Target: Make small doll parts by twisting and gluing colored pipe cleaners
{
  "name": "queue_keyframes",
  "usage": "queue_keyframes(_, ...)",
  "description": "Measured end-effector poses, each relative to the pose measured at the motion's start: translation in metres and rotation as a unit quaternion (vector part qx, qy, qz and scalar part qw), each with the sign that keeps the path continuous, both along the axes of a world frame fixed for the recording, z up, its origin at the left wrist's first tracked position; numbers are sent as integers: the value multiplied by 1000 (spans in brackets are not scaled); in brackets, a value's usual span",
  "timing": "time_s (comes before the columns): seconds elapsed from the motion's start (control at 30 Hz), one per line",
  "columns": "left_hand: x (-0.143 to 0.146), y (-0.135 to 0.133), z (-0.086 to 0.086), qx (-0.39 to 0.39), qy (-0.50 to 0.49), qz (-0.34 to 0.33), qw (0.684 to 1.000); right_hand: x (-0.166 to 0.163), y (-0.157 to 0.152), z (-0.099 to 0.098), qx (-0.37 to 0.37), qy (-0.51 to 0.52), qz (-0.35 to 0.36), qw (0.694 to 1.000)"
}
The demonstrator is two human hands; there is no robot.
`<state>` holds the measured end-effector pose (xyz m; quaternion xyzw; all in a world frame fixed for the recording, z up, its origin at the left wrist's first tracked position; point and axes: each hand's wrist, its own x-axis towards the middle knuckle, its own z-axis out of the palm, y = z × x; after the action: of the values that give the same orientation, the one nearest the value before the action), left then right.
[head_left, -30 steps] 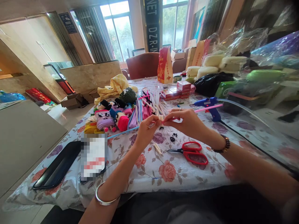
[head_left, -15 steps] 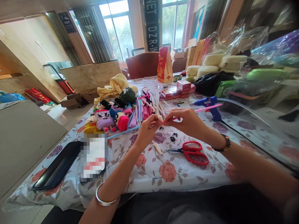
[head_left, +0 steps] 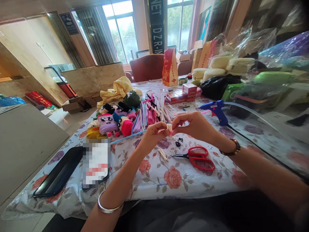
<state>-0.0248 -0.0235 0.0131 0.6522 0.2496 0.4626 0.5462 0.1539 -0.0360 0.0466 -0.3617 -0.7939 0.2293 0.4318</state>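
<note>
My left hand (head_left: 155,134) and my right hand (head_left: 194,125) meet above the table, fingertips pinched on a small cream pipe-cleaner piece (head_left: 169,127) with pink at its lower end. Behind my right hand, part of a pink pipe cleaner (head_left: 205,111) shows; my fingers hide how it joins the piece. A light blue pipe cleaner (head_left: 127,137) runs out to the left behind my left hand. Below lie cut cream pieces (head_left: 162,154), black scraps (head_left: 178,143) and red-handled scissors (head_left: 199,158) with their blades pointing left.
Pipe cleaners (head_left: 151,112) lie bundled beyond my hands, beside several fuzzy dolls (head_left: 107,124). A blue glue gun (head_left: 218,111) trails its cord at right. Left are a black tray (head_left: 59,170) and a blurred-out phone-like item (head_left: 96,164). Small boxes (head_left: 177,96) stand farther back.
The pink pipe cleaner's end, which stuck out past the glue gun, now reaches less far right. Both hands have shifted slightly right, and pink shows across the cream piece's lower end.
</note>
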Motion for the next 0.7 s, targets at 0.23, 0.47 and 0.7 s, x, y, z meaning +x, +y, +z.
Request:
queue_keyframes(0.23, 2, 0, -1, -32, -9, 6, 999, 0, -1, 0, 39, -3, 40, 998)
queue_keyframes(0.47, 3, -1, -1, 19, -14, 44, 999, -1, -1, -2, 105, 1, 61, 993)
queue_keyframes(0.7, 3, -2, 0, 70, -14, 144, 987, -6, -2, -6, 139, -5, -15, 990)
